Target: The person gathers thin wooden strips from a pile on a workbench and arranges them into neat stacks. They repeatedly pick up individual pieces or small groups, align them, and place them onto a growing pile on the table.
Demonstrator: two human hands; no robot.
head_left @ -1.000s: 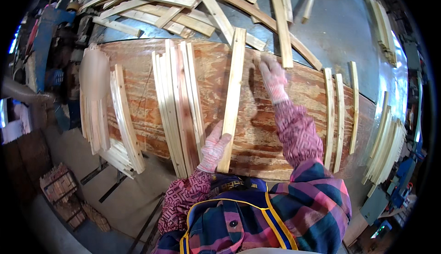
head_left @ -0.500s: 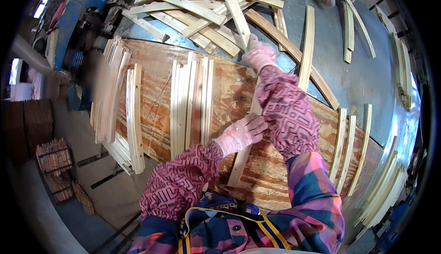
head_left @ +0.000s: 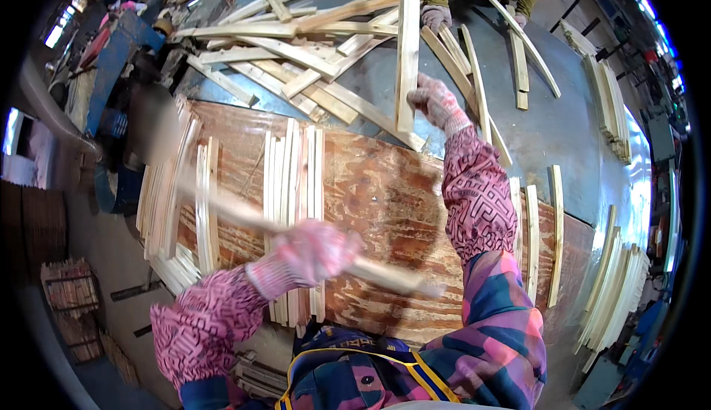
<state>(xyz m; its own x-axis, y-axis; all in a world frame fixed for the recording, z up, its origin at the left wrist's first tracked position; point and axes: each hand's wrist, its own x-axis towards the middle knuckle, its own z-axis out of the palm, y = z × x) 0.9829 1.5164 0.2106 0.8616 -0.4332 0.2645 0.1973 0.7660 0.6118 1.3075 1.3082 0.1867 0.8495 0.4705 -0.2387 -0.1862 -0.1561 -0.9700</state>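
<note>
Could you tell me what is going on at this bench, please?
A person in pink work gloves is handling curved wooden slats over a plywood board. The left hand grips one slat, blurred in motion, above a sorted stack. The right hand reaches to a long slat in the loose pile beyond. Another person's gloved hand works opposite.

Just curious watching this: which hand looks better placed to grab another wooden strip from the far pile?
Probably the right hand: it reaches out beside a long strip of the far pile. The left hand is near the body, already gripping a blurred strip.
</note>
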